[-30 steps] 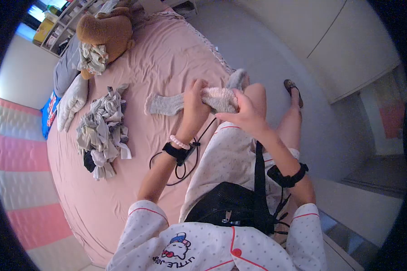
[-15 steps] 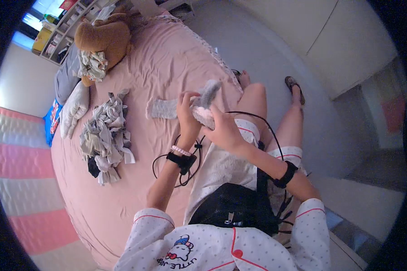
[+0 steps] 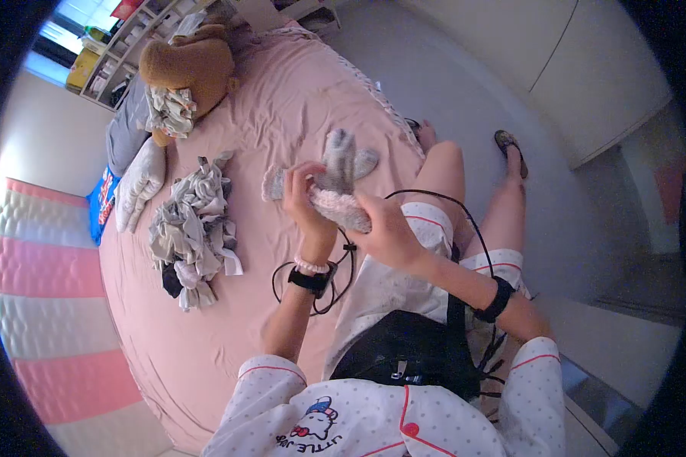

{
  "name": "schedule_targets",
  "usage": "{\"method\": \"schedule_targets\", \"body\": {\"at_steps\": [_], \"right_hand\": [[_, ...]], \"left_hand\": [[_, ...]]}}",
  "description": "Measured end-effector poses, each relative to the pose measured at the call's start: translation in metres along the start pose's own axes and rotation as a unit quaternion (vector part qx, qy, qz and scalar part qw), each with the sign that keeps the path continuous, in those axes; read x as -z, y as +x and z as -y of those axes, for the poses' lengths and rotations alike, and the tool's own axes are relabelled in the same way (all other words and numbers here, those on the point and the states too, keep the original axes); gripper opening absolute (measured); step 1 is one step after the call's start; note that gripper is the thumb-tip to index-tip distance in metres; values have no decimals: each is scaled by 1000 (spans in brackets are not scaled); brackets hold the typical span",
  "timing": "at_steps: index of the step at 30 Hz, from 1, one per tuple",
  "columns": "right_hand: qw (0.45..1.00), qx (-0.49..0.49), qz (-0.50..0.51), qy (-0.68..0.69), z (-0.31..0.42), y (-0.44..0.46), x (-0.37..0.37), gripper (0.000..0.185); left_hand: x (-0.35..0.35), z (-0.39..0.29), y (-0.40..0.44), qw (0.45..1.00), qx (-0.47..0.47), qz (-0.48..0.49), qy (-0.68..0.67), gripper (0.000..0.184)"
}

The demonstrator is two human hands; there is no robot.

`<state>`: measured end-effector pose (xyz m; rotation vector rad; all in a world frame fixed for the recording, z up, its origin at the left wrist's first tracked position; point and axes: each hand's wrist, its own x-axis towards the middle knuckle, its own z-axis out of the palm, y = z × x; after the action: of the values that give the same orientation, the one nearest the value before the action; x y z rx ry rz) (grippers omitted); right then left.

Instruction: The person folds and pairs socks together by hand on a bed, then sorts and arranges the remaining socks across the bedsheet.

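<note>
Wrinkled pink bedsheet (image 3: 213, 350) lies beneath; your right hand (image 3: 389, 231) clamps a fuzzy grey-and-pink sock (image 3: 343, 208), your left hand (image 3: 308, 206) curls loosely round its ten-o'clock end, crumpled grey-white cloths (image 3: 193, 234) heaped toward nine o'clock.

Logged the sock (image 3: 347, 212) in hand as fuzzy, rough-piled, matt knit. Under the sock I saw a sheet (image 3: 305, 91) of matt, creased cloth. Left of the sock, I marked a rumpled dull-cloth heap (image 3: 194, 228); farther left, quilted wall padding (image 3: 46, 266) with slight sheen. Beyond the sock, upper left: a short-napped plush toy (image 3: 194, 68). Below the sock, I noted a matt black fabric bag (image 3: 411, 343), shiny metal-looking zip pull (image 3: 399, 370).
</note>
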<state>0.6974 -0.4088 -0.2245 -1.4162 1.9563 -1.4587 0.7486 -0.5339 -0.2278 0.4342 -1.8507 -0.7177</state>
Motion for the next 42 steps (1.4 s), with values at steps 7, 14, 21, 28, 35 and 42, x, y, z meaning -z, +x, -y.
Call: {"method": "schedule_targets", "body": {"at_steps": [7,14,21,28,35,42], "right_hand": [[984,39,-173,33,0,-6,13,37],[954,-46,-79,285,-32,-15,16,38],[932,-137,35,333,-11,9,58,31],[948,-200,-51,242,-45,29,65,29],[901,-421,-5,100,-75,7,78,38],[957,-90,-35,272,24,19,93,34]], "left_hand": [[13,-23,-10,990,-120,63,26,21],[13,-21,8,984,-131,46,108,27],[6,-25,11,969,74,218,-88,23],[37,-33,-23,689,474,139,-530,34],[62,-38,52,914,193,227,-275,47],[21,-50,26,629,390,292,-605,52]]}}
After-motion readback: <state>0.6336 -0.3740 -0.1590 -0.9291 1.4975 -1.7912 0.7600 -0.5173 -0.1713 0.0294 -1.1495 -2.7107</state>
